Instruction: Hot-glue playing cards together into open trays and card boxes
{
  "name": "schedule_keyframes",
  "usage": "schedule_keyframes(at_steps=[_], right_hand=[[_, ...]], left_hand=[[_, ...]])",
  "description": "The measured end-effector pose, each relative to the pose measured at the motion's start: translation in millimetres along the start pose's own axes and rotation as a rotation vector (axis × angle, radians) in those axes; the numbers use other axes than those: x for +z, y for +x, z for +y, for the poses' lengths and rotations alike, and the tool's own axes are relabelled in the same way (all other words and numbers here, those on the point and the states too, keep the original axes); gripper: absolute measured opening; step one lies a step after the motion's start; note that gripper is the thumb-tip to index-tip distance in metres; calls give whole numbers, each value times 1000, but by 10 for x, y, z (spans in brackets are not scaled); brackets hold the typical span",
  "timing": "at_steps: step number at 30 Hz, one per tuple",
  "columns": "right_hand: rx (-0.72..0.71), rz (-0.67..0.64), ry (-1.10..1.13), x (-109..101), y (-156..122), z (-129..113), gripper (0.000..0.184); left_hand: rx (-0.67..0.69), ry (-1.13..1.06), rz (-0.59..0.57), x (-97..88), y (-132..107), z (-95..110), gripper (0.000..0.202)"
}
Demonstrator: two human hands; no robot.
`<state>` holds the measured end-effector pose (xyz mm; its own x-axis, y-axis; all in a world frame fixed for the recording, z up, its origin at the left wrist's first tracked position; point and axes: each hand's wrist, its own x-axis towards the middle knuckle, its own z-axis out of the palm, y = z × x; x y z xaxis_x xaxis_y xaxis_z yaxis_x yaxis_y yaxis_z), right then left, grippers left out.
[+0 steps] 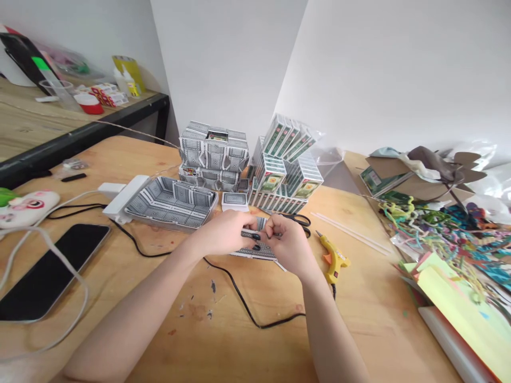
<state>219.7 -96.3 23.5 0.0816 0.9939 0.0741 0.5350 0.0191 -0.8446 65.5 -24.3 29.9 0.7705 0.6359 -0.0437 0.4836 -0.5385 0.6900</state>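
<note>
Over the middle of the table my two hands meet, fingertips almost touching. My left hand (229, 232) is closed on a small patterned card piece (248, 233), grey with dark ends; fingers cover part of it. Closed in a pinch beside it is my right hand (286, 242); what lies between its fingers is too small to make out. Beneath both hands lies a flat panel of grey-backed playing cards (261, 251), partly hidden. Just behind is a small stack of playing cards (235, 200). Black-handled scissors (301, 219) lie partly behind my right hand.
A card-covered tray (171, 199) stands left, before a card-built box (213, 151). Boxed card decks (275, 173) are stacked behind. A yellow glue gun (333, 258), clear glue sticks (351, 232) and a black cable (239, 298) lie nearby. A phone (51, 271) lies left.
</note>
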Motion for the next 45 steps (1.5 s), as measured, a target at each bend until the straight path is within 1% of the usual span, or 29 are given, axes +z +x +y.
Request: schedule_keyframes(at_steps=[6, 9, 14, 16, 19, 22, 27, 30, 32, 34, 37, 39, 42, 45], right_hand=[[-23, -97, 17, -93, -4, 16, 15], [-30, -121, -9, -133, -1, 26, 16], [-14, -218, -15, -187, -14, -6, 12], [0, -205, -37, -202, -27, -13, 11], [27, -122, -91, -228, -42, 12, 12], [55, -64, -96, -262, -39, 67, 14], [63, -42, -80, -285, -17, 116, 16], [25, -16, -105, -268, -16, 83, 14], [-20, -5, -161, -255, -25, 43, 15], [-79, -29, -268, -245, -41, 2, 23], [-193, -77, -476, -230, -68, -35, 42], [-248, -72, -593, -215, -81, -36, 52], [-292, -38, -702, -189, -78, -5, 58], [-319, -21, -730, -166, -47, 40, 56]], left_hand=[[-5, 59, -29, -4, -19, 11, 14], [9, 57, -19, 5, -21, 1, 12], [12, 16, 4, 0, -21, -10, 15], [8, 25, 1, -10, -22, -8, 14], [-15, 49, -1, -32, -25, 0, 10], [-23, 50, 14, -49, -22, 2, 9], [5, 53, 61, -13, -1, -12, 12], [1, 78, 66, 11, 11, -11, 11], [3, 82, 53, 15, 15, -4, 12], [0, 68, 47, 12, 16, 0, 13], [-27, 39, 70, 3, 17, -1, 15], [-48, 26, 91, -14, 17, 0, 16], [-68, -5, 122, -53, 14, 6, 20], [-72, -34, 152, -87, 11, 6, 23]])
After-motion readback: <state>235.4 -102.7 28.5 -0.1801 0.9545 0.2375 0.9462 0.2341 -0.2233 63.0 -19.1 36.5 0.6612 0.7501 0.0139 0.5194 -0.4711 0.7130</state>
